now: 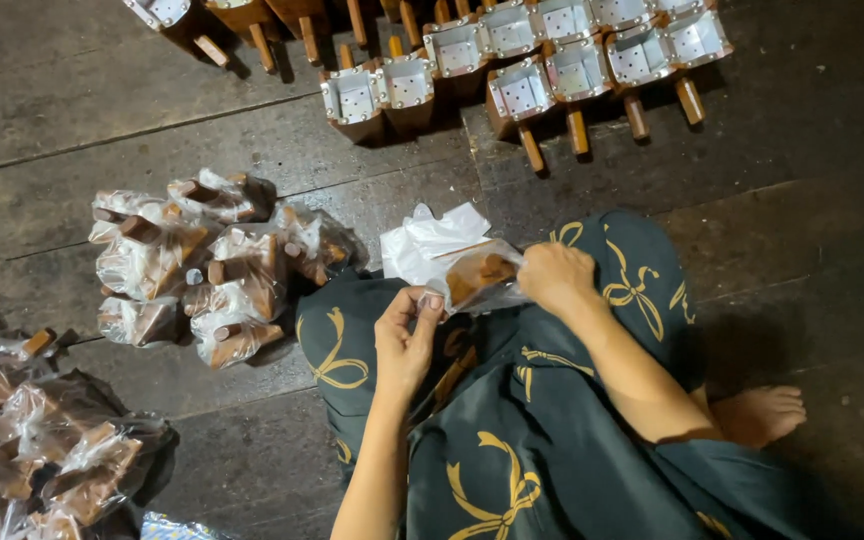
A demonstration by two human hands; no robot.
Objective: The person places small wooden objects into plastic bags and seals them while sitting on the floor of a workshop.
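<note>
I sit on a wooden floor in a dark green skirt with gold bows [532,440]. Both hands hold a clear plastic bag [480,280] with a brown wooden piece inside, over my lap. My left hand [407,335] pinches the bag's near edge. My right hand [555,277] grips its right side. A small stack of flat white plastic bags [432,240] lies on the floor just beyond the held bag.
A heap of bagged wooden pieces [202,265] lies to the left. More bagged pieces [42,440] pile up at the lower left. Rows of unbagged wooden pieces with white square tops and handles [542,60] line the far floor. My bare foot [762,412] rests at right.
</note>
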